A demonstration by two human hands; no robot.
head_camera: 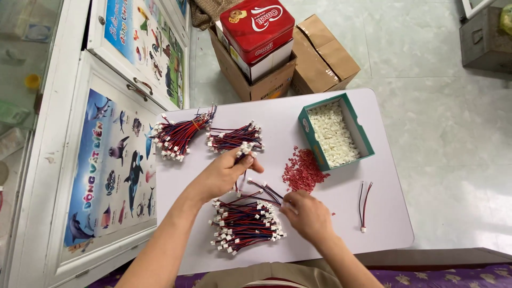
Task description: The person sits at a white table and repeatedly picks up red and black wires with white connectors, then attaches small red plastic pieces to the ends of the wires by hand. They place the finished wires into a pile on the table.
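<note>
Tiled floor, pale; a low white worktop set beside a white cabinet with sea-animal posters on its doors. Behind the worktop: open cardboard boxes, a red tin stacked on one.

Layout on worktop:
- Two tied bundles of red-and-dark wire leads with white connectors at the far left: left bundle, second bundle. These look finished and set aside.
- Large loose pile of leads near the front edge, between the two hands. Judged to be the stock in hand; it is the biggest heap, so a good share seems left.
- Green cardboard tray of small white housings, close to full.
- Scatter of small red pieces just beside the tray.
- One single lead lying apart at the right.

Progress, as a judgement: two bundles done, one large pile unbundled, tray barely depleted. Somewhere in the middle, cannot tell closer than that.

Grip:
- Left hand: fingers curled shut around a small clutch of leads, white connector ends sticking up past the fingertips, wire tails hanging below toward the pile. Held above the worktop, between the second bundle and the loose pile.
- Right hand: palm down, fingers pinched together at the right edge of the loose pile, touching wire ends there. Fingertips are mostly hidden from this angle; whether a lead is pinched between them or only touched, cannot tell.
</note>
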